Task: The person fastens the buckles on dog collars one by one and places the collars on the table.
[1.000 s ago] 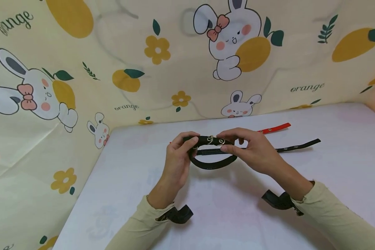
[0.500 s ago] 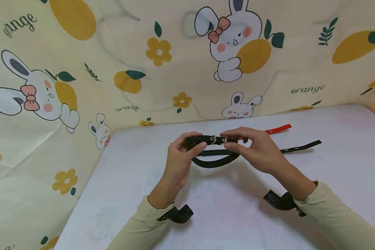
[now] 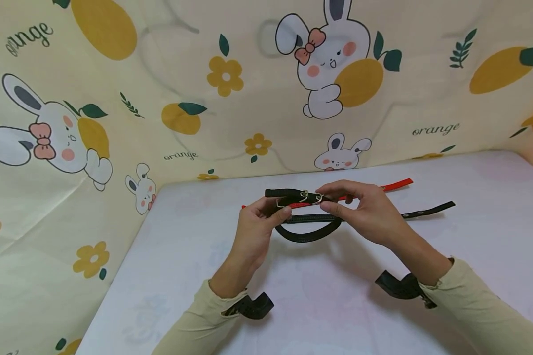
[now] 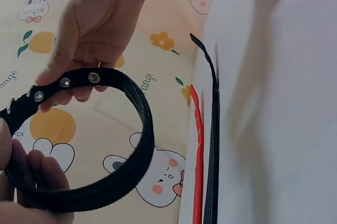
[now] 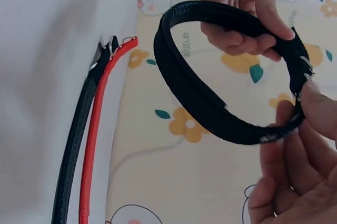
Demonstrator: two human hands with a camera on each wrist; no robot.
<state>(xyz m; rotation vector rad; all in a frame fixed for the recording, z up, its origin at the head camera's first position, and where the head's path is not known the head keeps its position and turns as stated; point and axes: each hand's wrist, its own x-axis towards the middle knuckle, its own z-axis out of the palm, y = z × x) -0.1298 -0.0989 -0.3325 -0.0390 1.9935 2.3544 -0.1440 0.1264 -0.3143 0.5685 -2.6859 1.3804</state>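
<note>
The strap tip has lifted free at nine o'clock — left hand (image 3: 253,229) and right hand (image 3: 364,212) both pinch the black collar (image 3: 308,235).

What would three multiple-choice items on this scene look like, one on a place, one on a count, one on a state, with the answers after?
1. Where does the red collar lie?
A. flat on the white table, beyond the hands
B. in the left hand
C. hung on the cloth wall

2. How many collars are in view?
A. one
B. two
C. three

3. In what state is the held black collar?
A. laid out straight
B. bent into a loop
C. cut in two

Answers: 1 A, it lies stretched beside the straight black collar. 2 C, two lie flat and one is held. 3 B, the left hand and the right hand pinch it near its buckle, its loop hanging below.
</note>
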